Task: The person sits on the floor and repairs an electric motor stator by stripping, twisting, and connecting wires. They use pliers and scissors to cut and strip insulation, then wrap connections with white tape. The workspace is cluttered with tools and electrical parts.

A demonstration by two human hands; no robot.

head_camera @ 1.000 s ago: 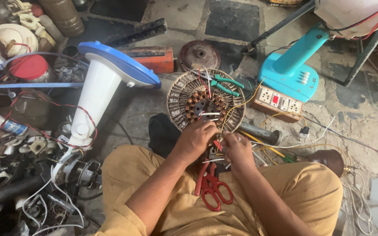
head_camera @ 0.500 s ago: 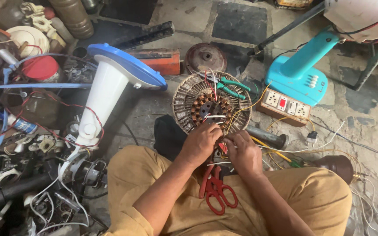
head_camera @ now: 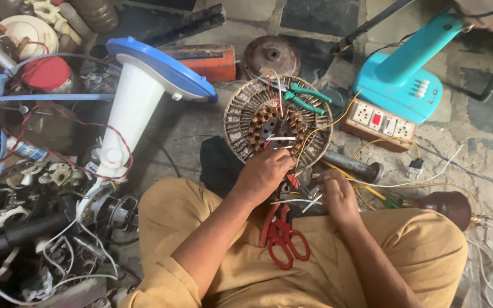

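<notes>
Stator (head_camera: 278,122) round, copper-wound, propped on the floor just beyond the knees, leaning toward the lap. Left hand (head_camera: 263,174) curled on its near rim, fingers pinched around thin white leads there. Right hand (head_camera: 338,194) just beside, lower right, fingers closed; what they pinch too small to tell. Red-handled scissors (head_camera: 281,236) lying on the lap between both forearms. Green-handled pliers (head_camera: 303,97) resting on the stator's far edge. Grey metal cylinder (head_camera: 352,165) to the right, switch-and-socket board (head_camera: 379,122) behind it. White and blue fan stand (head_camera: 138,102) tipped over at left.
</notes>
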